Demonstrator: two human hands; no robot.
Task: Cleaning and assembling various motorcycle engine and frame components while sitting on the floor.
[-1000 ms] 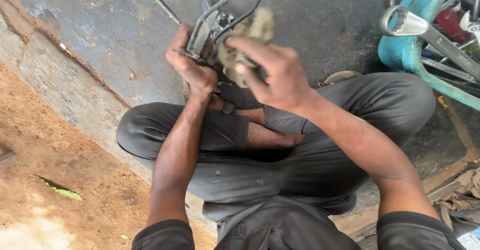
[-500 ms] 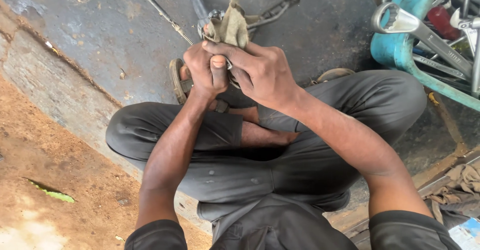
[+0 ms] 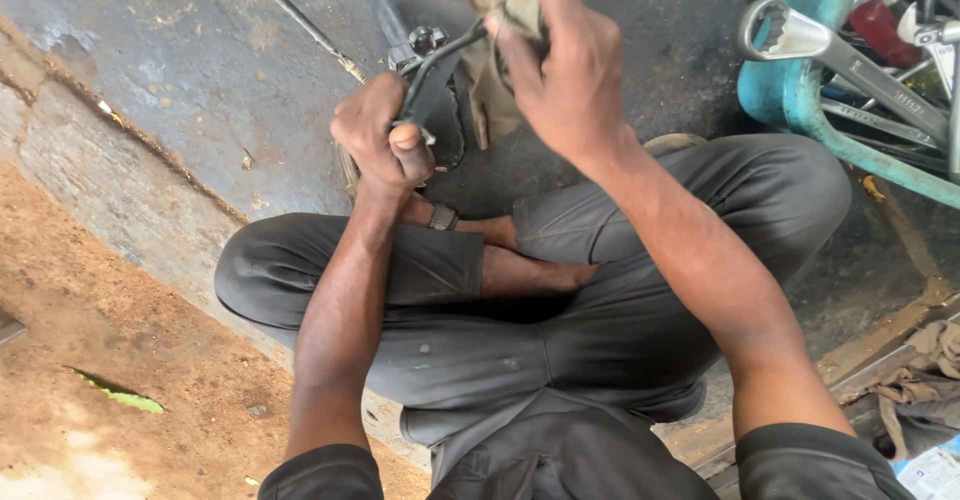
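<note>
The rag [image 3: 500, 20] runs off the top edge, and the right hand [image 3: 565, 70] is motion-blurred.

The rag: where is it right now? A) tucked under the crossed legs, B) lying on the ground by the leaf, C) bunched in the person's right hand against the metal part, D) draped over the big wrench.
C: the rag is bunched in the right hand, pressed to the metal part that the left hand grips.
</note>
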